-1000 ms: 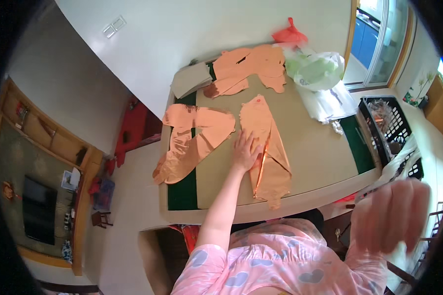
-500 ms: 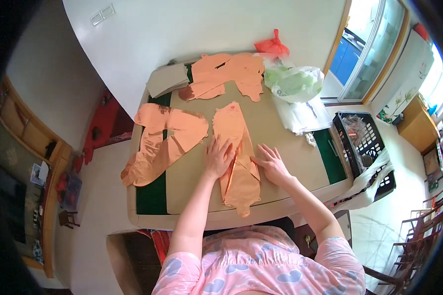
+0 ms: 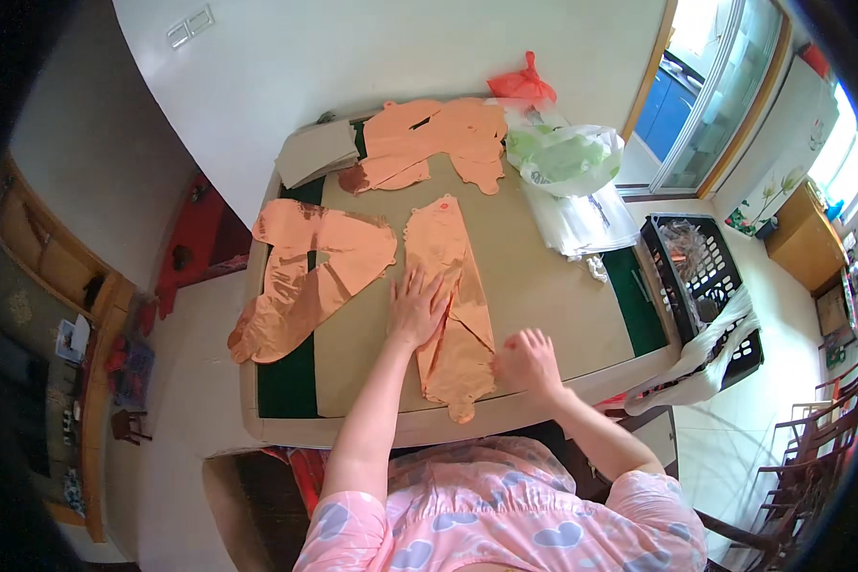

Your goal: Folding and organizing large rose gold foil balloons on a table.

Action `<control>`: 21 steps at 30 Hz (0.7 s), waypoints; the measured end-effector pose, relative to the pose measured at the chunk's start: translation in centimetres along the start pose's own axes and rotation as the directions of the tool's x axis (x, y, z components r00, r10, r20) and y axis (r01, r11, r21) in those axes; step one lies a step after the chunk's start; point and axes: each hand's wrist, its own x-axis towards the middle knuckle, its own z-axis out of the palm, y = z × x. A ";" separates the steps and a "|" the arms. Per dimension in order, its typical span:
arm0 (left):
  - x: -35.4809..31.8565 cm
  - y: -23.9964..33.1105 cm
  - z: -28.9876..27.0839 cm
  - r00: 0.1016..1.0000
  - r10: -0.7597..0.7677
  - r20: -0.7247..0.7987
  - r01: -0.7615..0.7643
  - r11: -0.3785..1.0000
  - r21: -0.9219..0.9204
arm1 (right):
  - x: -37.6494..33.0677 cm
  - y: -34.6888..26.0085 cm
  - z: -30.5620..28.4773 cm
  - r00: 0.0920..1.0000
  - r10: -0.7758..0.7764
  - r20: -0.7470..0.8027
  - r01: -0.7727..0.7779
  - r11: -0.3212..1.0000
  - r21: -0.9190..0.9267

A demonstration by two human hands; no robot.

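Note:
A flat, copper-coloured foil balloon (image 3: pixel 458 341) lies folded in front of me, its narrow tab toward the near table edge. My left hand (image 3: pixel 417 307) rests on its left side, fingers stretched out and palm down. Just right of its lower edge is my right hand (image 3: pixel 532 362), partly smeared by motion; its fingers look bent, and whether they hold anything is unclear. To the left, another copper foil balloon (image 3: pixel 338 253) is spread flat, creased and shiny. More copper foil balloons (image 3: pixel 448 129) lie at the table's far side.
The table (image 3: pixel 572 315) has a beige cover over green. Grey-beige sheets (image 3: pixel 316 153) sit at the far left. A pale green plastic bag (image 3: pixel 567 157), clear plastic packaging (image 3: pixel 591 224) and a red bag (image 3: pixel 524 84) are at the far right. A black crate (image 3: pixel 701 257) stands beside the right edge.
My right hand has lifted off the table and drawn nearer to me, its flat fingers now bent. The left hand stays on the balloon. The view has shifted slightly.

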 end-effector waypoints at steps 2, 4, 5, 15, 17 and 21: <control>-0.2 -0.1 -0.1 1.000 -0.008 0.010 0.008 1.000 0.006 | -0.8 -2.7 -1.6 0.997 0.067 0.043 -0.068 0.997 0.026; 0.0 -0.2 -0.1 1.000 -0.014 0.013 0.014 1.000 0.022 | -1.0 -3.2 -1.5 0.998 0.056 -0.017 -0.055 0.998 0.018; 0.0 -0.2 0.0 1.000 -0.012 0.013 0.012 1.000 0.024 | -0.9 -3.0 -1.4 0.998 0.056 -0.020 -0.056 0.998 0.018; -0.2 -0.1 0.1 1.000 -0.009 -0.028 0.009 1.000 0.015 | 1.8 0.2 -0.4 0.981 -0.130 0.144 0.142 0.987 -0.080; -0.3 -0.2 0.2 1.000 -0.018 -0.025 0.018 1.000 0.009 | 2.0 0.0 -0.2 0.977 -0.144 0.156 0.155 0.986 -0.060; -0.2 -0.3 0.2 1.000 -0.016 -0.011 0.016 1.000 0.021 | 3.5 -0.5 -0.2 0.972 -0.158 0.173 0.176 0.980 -0.093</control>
